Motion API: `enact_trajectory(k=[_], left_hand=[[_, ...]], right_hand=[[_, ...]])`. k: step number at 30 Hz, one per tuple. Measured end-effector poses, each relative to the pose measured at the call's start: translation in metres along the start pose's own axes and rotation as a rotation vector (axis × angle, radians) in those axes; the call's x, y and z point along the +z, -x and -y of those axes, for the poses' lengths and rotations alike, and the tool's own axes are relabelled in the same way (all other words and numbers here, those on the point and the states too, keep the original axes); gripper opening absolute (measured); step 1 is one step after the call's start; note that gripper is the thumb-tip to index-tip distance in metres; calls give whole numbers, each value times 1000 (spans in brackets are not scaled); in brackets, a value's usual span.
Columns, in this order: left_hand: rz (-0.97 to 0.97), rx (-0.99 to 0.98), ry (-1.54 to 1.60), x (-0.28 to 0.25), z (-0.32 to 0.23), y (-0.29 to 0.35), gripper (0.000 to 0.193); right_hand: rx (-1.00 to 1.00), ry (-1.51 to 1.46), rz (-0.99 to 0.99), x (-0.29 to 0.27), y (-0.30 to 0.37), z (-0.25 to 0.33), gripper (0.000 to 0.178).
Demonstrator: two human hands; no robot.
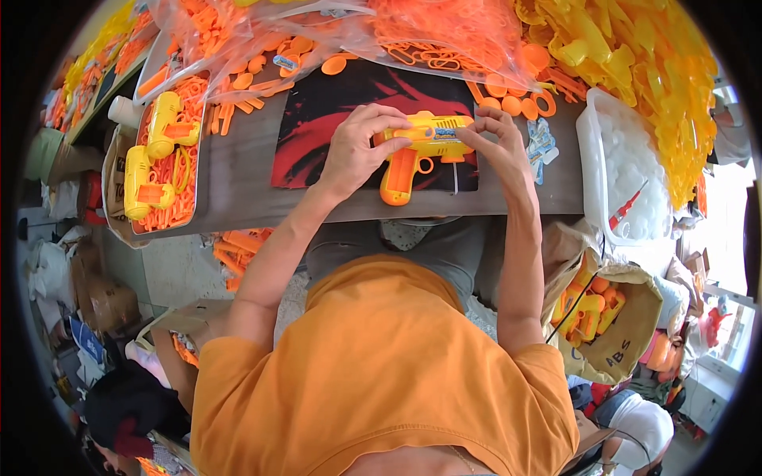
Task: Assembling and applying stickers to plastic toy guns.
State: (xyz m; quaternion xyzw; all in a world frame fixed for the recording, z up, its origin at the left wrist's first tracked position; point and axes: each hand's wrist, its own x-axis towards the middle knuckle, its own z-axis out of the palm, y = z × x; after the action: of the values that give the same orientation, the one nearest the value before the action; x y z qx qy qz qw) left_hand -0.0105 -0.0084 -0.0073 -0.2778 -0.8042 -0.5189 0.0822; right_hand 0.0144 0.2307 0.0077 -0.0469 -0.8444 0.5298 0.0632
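A yellow toy gun (pixel 432 144) with an orange grip and a blue label on its side lies over a black and red mat (pixel 317 147). Its grip points toward me. My left hand (pixel 363 147) closes on the rear end of the body, thumb and fingers against the yellow shell. At the front end my right hand (pixel 502 147) has bent fingers, with thumb and fingertips at the body next to the label. A thin pale stick hangs below the front of the gun. Blue and white label pieces (pixel 541 151) lie just right of my right hand.
A tray (pixel 202 186) at left holds orange parts and two yellow toy guns (pixel 139 182). Clear bags of orange parts (pixel 444 32) and yellow shells (pixel 627 63) fill the back. A white tub (pixel 591 159) stands right, above a sack (pixel 635 333) of toy guns. Other people sit behind me.
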Motion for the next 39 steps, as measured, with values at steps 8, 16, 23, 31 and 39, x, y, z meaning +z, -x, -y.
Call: enact_trajectory(k=[8, 16, 23, 31, 39], left_hand=[[72, -26, -129, -6, -13, -6, 22], [16, 63, -299, -6, -10, 5, 27], [64, -118, 117, -5, 14, 6, 30], [69, -91, 34, -4, 11, 5, 30], [-68, 318, -345, -3, 2, 12, 27]], right_hand=[[83, -10, 196, 10, -19, 11, 33], [-446, 345, 116, 8, 7, 30, 27], [-714, 578, 164, 27, 21, 31, 36], [-716, 530, 73, 30, 25, 21, 37], [-544, 299, 132, 22, 17, 11, 34]])
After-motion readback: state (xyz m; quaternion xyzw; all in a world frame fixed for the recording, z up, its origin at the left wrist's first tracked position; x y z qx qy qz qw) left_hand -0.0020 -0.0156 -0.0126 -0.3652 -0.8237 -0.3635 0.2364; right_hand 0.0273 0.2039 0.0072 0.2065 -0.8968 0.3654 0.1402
